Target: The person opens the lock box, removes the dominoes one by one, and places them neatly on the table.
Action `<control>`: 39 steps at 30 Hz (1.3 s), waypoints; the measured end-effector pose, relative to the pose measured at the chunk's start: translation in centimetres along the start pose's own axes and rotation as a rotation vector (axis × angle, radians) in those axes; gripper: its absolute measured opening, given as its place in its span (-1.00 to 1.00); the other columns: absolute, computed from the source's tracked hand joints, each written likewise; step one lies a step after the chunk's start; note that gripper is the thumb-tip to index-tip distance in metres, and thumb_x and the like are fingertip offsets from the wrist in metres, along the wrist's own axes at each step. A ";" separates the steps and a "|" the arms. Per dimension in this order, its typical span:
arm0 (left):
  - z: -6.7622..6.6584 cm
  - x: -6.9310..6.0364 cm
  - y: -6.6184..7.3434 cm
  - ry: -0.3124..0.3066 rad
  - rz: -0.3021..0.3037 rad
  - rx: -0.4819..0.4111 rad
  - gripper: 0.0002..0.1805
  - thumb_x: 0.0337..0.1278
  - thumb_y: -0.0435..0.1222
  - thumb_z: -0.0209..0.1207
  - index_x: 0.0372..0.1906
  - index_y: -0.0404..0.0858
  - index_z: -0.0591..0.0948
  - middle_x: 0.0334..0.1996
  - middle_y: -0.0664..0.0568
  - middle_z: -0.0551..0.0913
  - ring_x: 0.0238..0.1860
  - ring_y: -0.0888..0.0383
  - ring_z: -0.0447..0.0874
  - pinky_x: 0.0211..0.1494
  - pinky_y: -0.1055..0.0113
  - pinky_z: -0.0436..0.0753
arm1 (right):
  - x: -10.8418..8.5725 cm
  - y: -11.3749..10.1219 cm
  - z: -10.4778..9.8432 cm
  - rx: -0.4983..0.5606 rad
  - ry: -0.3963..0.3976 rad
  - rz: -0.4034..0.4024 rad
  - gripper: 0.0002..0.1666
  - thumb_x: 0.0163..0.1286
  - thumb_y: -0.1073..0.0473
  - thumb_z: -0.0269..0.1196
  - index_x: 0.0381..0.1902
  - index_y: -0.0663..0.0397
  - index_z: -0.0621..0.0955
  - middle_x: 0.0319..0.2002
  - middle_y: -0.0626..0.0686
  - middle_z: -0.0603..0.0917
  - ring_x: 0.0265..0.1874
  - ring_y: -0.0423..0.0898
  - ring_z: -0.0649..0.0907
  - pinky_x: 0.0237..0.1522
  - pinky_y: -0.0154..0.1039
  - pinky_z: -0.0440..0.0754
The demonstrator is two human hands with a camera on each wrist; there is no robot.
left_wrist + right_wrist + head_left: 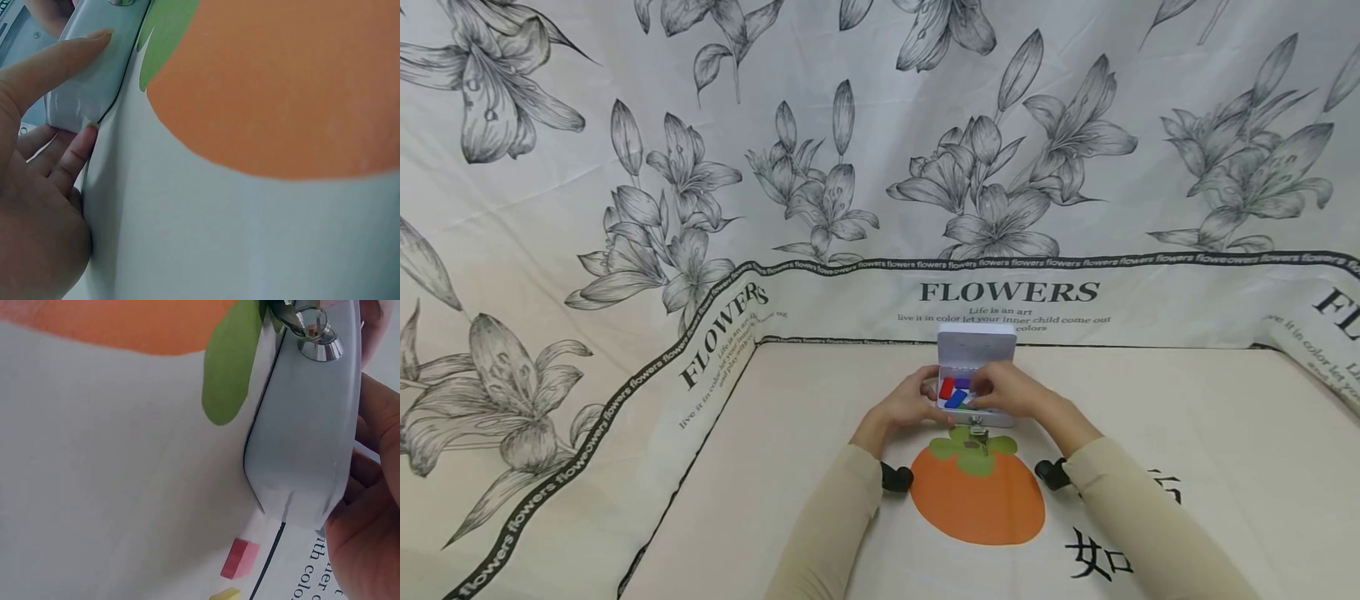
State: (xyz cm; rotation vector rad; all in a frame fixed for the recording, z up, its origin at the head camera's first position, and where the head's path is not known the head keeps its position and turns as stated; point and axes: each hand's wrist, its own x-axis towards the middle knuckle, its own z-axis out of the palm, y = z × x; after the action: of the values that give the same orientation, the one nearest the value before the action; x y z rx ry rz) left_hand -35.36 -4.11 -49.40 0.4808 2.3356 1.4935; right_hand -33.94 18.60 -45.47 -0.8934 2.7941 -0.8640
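A pale grey metal lockbox (976,345) stands with its lid raised. Inside lie a red block (947,388), a blue block (956,399), a purple block (962,383) and a bit of green. My left hand (910,402) grips the box's left end; in the left wrist view its thumb lies across the front wall (87,87), with other fingers around the corner. My right hand (1011,390) reaches over the right side, fingers bent down into the box. Whatever those fingertips touch is hidden. Keys (312,324) hang at the front lock (320,350).
On the cloth to the right of the box, the right wrist view shows a pink block (240,558) and a yellow block (225,594). A printed orange persimmon (977,504) lies flat before the box. Behind it rises a flower-printed curtain (820,304).
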 end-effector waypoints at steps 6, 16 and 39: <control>0.0 0.1 0.0 -0.011 0.005 0.004 0.05 -0.15 -0.41 0.58 0.53 -0.11 0.31 -0.27 -0.02 0.51 -0.22 0.14 0.45 -0.18 0.34 0.47 | 0.3 -0.3 0.1 -0.025 -0.028 0.036 -0.79 0.26 0.23 0.47 -0.22 0.27 0.75 -0.37 -0.02 0.74 -0.37 -0.15 0.63 -0.15 -0.10 0.66; 0.1 0.1 0.1 -0.020 -0.032 -0.046 0.06 -0.18 -0.43 0.57 0.51 -0.04 0.32 -0.22 -0.04 0.49 -0.16 0.09 0.44 -0.10 0.27 0.43 | 0.3 0.2 0.3 -0.061 -0.011 0.023 -0.92 0.30 0.29 0.41 -0.27 0.21 0.75 -0.40 -0.05 0.71 -0.41 -0.15 0.58 -0.19 -0.12 0.62; 0.0 -0.2 0.0 -0.027 -0.017 -0.062 0.06 -0.17 -0.48 0.55 0.52 -0.09 0.30 -0.26 -0.03 0.48 -0.20 0.13 0.43 -0.15 0.36 0.45 | -0.2 0.4 -1.0 -0.018 -0.076 -0.050 -0.78 0.23 0.35 0.45 -0.17 0.33 0.72 -0.42 -0.02 0.70 -0.42 -0.18 0.59 -0.29 -0.23 0.61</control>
State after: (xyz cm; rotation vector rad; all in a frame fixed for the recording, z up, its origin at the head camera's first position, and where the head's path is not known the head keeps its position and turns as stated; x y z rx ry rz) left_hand -35.18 -4.12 -49.36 0.4612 2.2605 1.5371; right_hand -34.17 19.47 -44.83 -0.9819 2.7300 -0.7943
